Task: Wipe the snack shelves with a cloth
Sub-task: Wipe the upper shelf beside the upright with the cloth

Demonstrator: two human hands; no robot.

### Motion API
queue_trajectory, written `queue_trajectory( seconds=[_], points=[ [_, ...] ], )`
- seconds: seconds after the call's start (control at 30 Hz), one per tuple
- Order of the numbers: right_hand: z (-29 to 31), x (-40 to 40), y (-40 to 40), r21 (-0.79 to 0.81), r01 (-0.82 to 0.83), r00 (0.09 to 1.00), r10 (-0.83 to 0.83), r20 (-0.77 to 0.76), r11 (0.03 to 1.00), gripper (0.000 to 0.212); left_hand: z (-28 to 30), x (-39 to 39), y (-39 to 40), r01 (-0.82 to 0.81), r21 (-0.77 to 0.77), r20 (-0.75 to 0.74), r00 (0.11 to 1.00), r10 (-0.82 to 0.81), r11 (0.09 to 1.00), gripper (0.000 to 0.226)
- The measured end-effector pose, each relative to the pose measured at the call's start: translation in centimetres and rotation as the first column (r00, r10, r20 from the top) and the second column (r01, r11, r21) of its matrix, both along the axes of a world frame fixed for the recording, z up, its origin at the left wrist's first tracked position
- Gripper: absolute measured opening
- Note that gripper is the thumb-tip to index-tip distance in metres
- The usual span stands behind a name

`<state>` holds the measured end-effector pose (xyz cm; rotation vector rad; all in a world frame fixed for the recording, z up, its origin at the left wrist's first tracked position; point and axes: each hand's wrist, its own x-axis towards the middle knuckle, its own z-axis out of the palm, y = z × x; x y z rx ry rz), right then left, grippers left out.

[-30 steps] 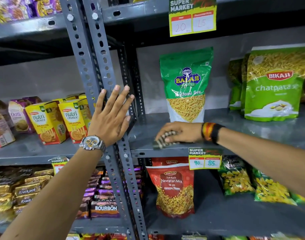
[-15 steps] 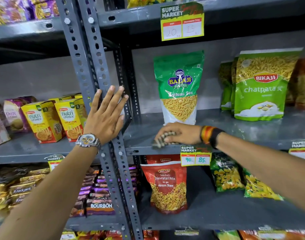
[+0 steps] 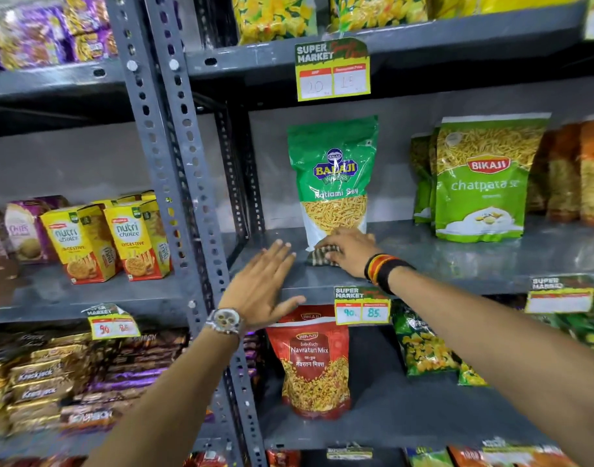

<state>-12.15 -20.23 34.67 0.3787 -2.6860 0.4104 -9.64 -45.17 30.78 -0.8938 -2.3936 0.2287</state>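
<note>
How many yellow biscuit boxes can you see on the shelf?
2 clearly: one Nutri Choice box on the left shelf and a second box right beside it, nearer the grey post. Yellow tops behind them hint at more hidden boxes.

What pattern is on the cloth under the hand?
The cloth has a dark-and-light checked pattern, seen in the head view under the right hand.

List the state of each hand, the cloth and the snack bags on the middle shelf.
Left hand: open, flat, at the shelf edge.
Right hand: pressing the cloth.
Cloth: bunched on the shelf.
Green bag: upright, behind the cloth.
Light green bag: upright.
</note>
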Motion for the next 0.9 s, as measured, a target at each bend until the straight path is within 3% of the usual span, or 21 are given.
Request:
queue_trajectory(
  seconds=[0.07,0.17,0.23,0.33,0.43,0.57,0.63,0.77,0.9],
  points=[
    [-0.2,-0.5,0.9,-0.006,-0.041,0.995,0.042,0.090,0.999,0.029,-0.3,-0.4,1.1,-0.023,0.050,0.110,0.994,0.018,0.998,0.102],
    [0.3,1.4,3.3,-0.065,-0.235,0.948,0.243,0.205,0.970,0.027,0.0,-0.6,1.2,-0.081,0.037,0.188,0.979,0.073,0.996,0.111],
    [1.1,4.2,5.5,-0.083,-0.339,0.892,0.348,0.287,0.937,0.028,0.1,-0.4,1.2,-0.087,0.042,0.180,0.981,0.079,0.995,0.110],
    [3.4,7.3,9.1,-0.149,-0.340,0.827,0.370,0.423,0.929,0.029,-0.3,-0.4,1.2,-0.077,0.053,0.165,0.984,0.067,0.996,0.103],
    [4.1,5.3,10.8,-0.237,-0.190,0.891,0.268,0.366,0.953,0.029,-0.2,-0.3,1.2,-0.074,0.057,0.178,0.982,0.063,0.996,0.100],
    [0.2,2.8,9.1,-0.129,-0.078,0.967,0.106,0.231,0.989,0.023,-0.1,-0.1,1.1,-0.085,0.057,0.197,0.978,0.072,0.995,0.102],
    [-0.3,4.9,9.2,-0.066,-0.119,0.966,0.131,0.224,0.991,0.021,-0.1,0.0,1.2,-0.086,0.050,0.201,0.977,0.074,0.995,0.104],
    [3.1,10.3,12.3,-0.098,-0.238,0.876,0.257,0.408,0.966,0.025,0.1,0.2,1.4,-0.088,0.035,0.202,0.976,0.079,0.996,0.105],
    [4.7,8.1,16.0,-0.213,-0.126,0.961,0.173,0.217,0.969,0.025,0.7,0.4,4.4,-0.040,0.036,0.158,0.987,0.033,0.999,0.105]
  ],
)
